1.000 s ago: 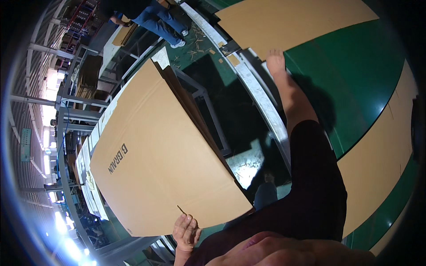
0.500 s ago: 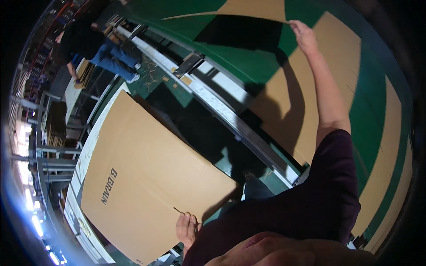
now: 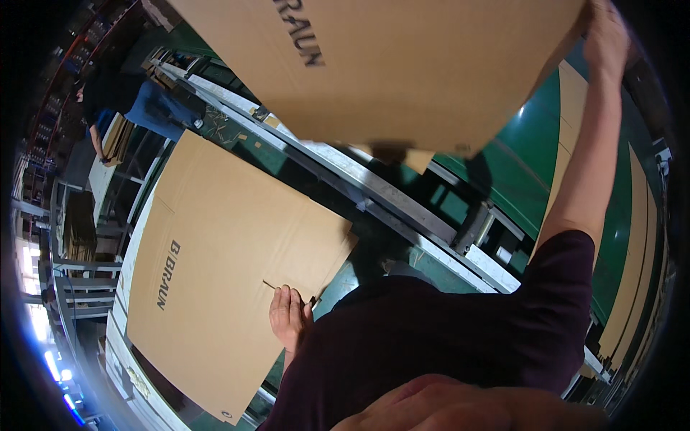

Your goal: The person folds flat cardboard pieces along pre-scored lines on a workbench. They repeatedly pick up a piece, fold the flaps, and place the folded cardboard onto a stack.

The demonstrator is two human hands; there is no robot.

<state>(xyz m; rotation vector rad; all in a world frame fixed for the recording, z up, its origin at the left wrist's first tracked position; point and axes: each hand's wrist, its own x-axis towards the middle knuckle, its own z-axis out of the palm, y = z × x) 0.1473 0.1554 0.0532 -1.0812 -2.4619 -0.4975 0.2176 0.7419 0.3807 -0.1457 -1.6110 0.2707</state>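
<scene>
Two tan cardboard sheets, dark print on each: raised sheet (image 3: 431, 79) tilted; lower sheet (image 3: 223, 237) nearly flat, short dark slit near corner. Right hand (image 3: 607, 47) closed on raised sheet's right edge, holding it above metal rail (image 3: 410, 213). Left hand (image 3: 287, 323) at lower sheet's near edge, fingers together on top, tips beside slit; cannot tell whether thumb pinches. Raised sheet's top cut off; right fingertips hard to make out.

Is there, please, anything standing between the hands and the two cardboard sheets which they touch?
Nothing visible: the right hand holds the raised sheet by its edge, and the left hand touches the lower sheet directly.
</scene>
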